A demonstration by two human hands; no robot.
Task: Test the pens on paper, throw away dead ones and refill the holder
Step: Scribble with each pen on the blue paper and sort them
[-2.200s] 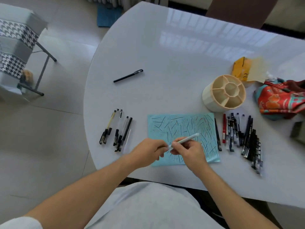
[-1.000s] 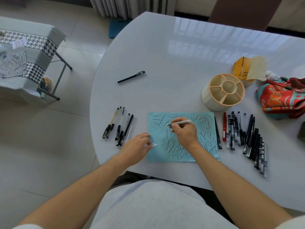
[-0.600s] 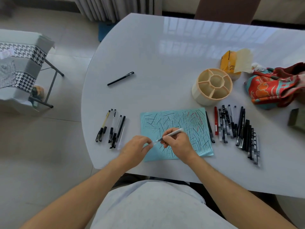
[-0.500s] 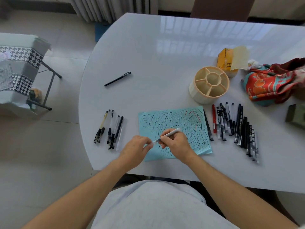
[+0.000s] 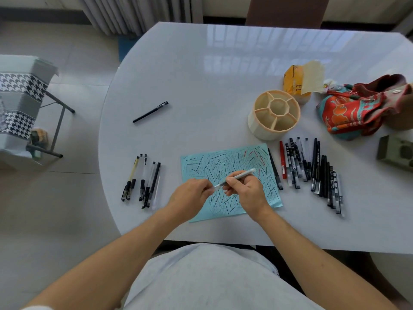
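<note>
Capping a pen over the test paper

The right hand (image 5: 244,190) pinches the pen (image 5: 237,178) by its barrel, tip aimed left; the left hand (image 5: 192,194) meets that tip, fingers curled, seemingly fitting a cap I cannot make out. The scribbled paper (image 5: 225,162) lies underneath, the empty holder (image 5: 273,115) well beyond.

Right hand (image 5: 244,189) curled, pinching pen (image 5: 237,178); left hand (image 5: 190,195) fingertips pinching its tip.

Home living space, glossy white table (image 5: 201,70), tiled floor (image 5: 73,86), curtains (image 5: 138,12), houndstooth-covered chair (image 5: 20,90)
</note>
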